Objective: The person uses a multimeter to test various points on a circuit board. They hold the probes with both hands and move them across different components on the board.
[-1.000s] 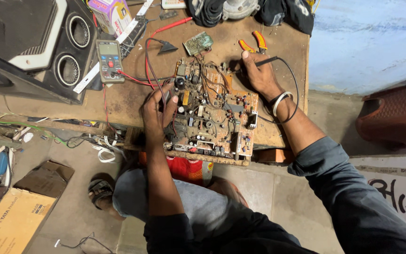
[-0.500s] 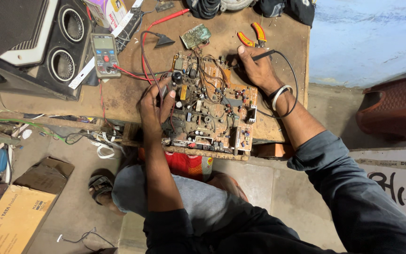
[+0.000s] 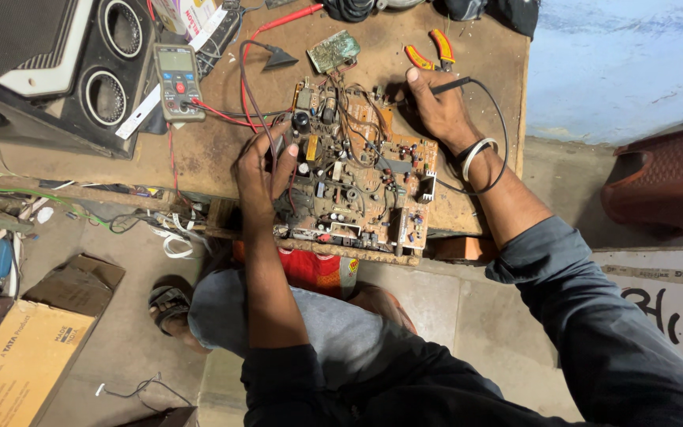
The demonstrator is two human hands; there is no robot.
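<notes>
Head view looks straight down, and nearest of all is the person's dark-sleeved lap, grey trousers bent under the bench, a sandalled foot on the concrete floor. Off to the low left sits a brown cardboard box.

Up from there, the big brown circuit board crowded with capacitors and coils lies flat on the worn wooden workbench, its near edge hanging just over the bench's front lip. The left hand is at the board's left edge, fingers curled narrowly around a thin dark probe with red and black leads running off it; the tip is down among the components near a black capacitor, though exactly what it touches is too small to tell. The right hand rests at the board's far right corner, closed on a slim black probe handle, its black cable looping round the wrist, past a white bangle.

Further back, a grey handheld multimeter with a red dial lies left of the board, the red lead plugged in. Beside it stands a black speaker cabinet with two round cones. Beyond the board sits a small green circuit board, and orange-handled pliers lie just past the right hand.
</notes>
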